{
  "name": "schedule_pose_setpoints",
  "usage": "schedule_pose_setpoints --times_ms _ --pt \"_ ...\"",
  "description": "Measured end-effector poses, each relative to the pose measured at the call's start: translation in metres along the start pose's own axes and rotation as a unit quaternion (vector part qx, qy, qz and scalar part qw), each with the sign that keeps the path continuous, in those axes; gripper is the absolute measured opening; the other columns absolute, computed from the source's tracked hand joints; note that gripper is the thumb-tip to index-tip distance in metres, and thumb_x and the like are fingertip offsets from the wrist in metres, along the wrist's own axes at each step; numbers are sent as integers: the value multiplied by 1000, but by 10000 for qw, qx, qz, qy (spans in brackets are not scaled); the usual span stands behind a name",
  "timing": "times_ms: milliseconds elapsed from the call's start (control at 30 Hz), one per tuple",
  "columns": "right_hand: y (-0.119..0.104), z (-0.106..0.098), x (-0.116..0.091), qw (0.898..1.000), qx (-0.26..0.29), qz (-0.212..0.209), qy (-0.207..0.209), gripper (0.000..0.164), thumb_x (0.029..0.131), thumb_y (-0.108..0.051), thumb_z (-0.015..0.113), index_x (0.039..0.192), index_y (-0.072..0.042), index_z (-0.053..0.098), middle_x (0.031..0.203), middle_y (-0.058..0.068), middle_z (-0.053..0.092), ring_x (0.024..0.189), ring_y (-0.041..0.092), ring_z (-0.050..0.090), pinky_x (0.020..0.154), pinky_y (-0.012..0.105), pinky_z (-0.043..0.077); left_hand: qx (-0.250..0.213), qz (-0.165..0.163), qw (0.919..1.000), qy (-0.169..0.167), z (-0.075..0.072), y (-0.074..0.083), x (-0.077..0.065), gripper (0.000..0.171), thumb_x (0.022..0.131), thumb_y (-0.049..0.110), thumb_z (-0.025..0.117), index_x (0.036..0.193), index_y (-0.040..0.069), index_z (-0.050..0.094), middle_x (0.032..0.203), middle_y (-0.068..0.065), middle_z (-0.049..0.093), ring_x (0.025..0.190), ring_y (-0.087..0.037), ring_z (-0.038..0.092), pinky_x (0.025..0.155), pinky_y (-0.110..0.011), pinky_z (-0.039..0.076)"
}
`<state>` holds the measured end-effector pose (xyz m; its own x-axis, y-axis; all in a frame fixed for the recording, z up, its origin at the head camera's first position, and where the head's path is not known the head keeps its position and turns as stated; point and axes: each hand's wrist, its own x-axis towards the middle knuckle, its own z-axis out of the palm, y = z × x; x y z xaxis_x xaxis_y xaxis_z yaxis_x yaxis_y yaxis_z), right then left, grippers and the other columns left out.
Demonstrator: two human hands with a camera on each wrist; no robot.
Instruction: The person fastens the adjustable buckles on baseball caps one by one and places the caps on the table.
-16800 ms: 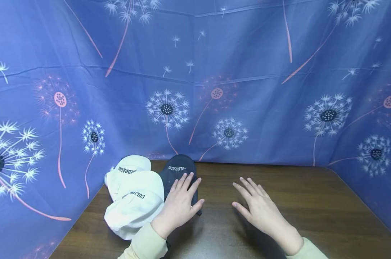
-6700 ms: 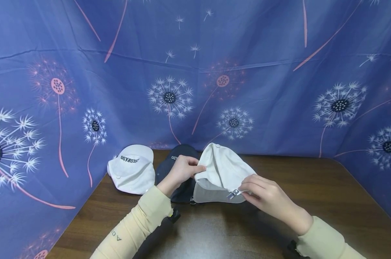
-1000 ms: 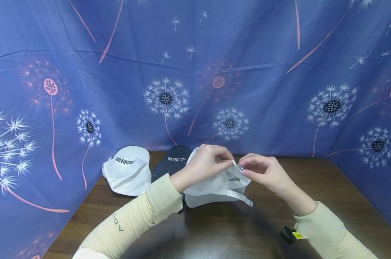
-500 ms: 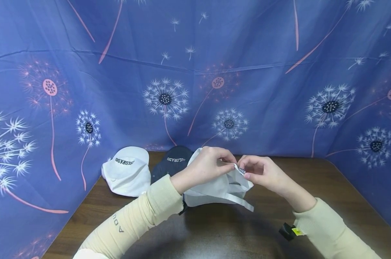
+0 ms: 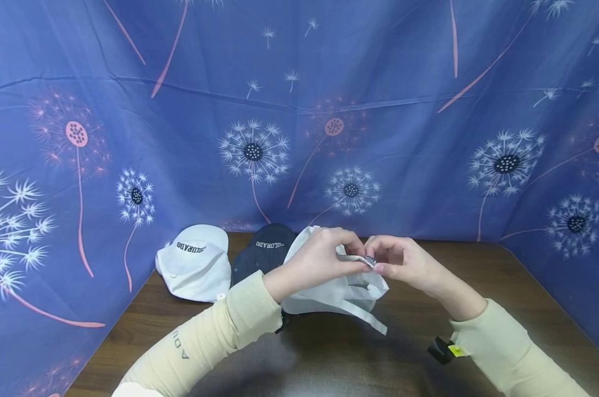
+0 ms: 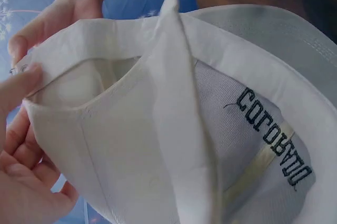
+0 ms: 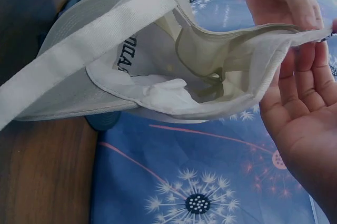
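Observation:
A white cap is held up over the table, its inside with reversed dark lettering showing in the left wrist view. My left hand pinches its rear band between thumb and fingers. My right hand pinches the end of that band by a small metal buckle, right beside the left fingertips. The cap's long strap hangs loose, its end free. In the right wrist view the strap crosses in front of the brim. My fingers partly hide the buckle.
Another white cap marked COLORADO lies at the table's left. Between the two white caps sits a dark cap, partly covered by the held one. A blue dandelion-print cloth hangs behind the brown wooden table.
Earlier the white cap lay with another at left; it was lifted rightward and its strap now hangs loose. Over the last second my hands have drawn slightly closer together at the buckle.

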<state>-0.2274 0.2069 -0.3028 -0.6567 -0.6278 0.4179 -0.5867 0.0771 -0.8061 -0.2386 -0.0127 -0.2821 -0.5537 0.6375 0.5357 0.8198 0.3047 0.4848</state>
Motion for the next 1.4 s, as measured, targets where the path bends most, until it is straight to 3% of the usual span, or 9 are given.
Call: schedule_pose_setpoints --times_ms 133,267,433,733,900,1167,1267,1400 --pt "-2 -1 0 10000 17 78 -24 19 86 9 57 98 -5 60 105 3 63 96 16 60 80 27 51 437 536 9968 406 2 -1 0 14 73 18 82 79 16 69 73 10 65 71 -1 55 78 -20 43" --pt "-3 -4 -3 9998 14 195 29 19 86 7 58 102 -4 62 108 5 64 98 17 62 79 29 52 846 1136 9876 675 2 -3 0 15 71 17 82 80 15 71 74 10 67 73 -2 55 83 -23 38" --pt "-1 -7 -5 9996 176 208 122 24 86 8 58 105 -4 64 110 4 64 98 16 63 77 28 52 1131 1558 9760 1019 3 -3 -2 15 71 14 82 81 15 71 77 10 68 77 -3 56 86 -25 39" --pt "-3 -3 -3 9998 -3 72 191 23 83 9 62 105 4 62 109 5 64 96 18 62 74 27 52 1726 1644 9575 1622 8 2 -5 13 71 10 80 75 16 69 73 10 67 77 -5 56 88 -29 39" --pt "-4 0 -2 9996 -174 -46 211 23 82 10 64 105 6 61 107 2 63 91 18 61 69 27 53 2159 1823 9416 1834 11 1 -6 13 71 10 78 72 16 66 72 9 64 79 -7 56 89 -30 40" --pt "-7 6 -2 9976 -444 -397 342 26 81 11 65 103 -2 62 102 9 59 87 20 61 72 30 55 2343 2095 9231 2215 15 -2 -8 17 69 6 74 66 16 62 67 8 61 77 -9 55 87 -32 41" --pt "-7 7 -3 9964 -536 -455 482 27 80 12 66 102 -3 64 101 9 60 86 18 62 73 29 55 2317 2137 9207 2300 16 -3 -7 19 69 6 75 64 15 60 66 8 60 76 -10 55 87 -33 42" --pt "-4 10 -3 9936 -648 -733 572 29 77 15 66 100 -2 64 99 9 60 84 16 61 72 28 55 1992 2111 9311 2208 17 -4 -8 20 68 3 75 66 13 58 65 7 59 73 -10 53 81 -27 42"
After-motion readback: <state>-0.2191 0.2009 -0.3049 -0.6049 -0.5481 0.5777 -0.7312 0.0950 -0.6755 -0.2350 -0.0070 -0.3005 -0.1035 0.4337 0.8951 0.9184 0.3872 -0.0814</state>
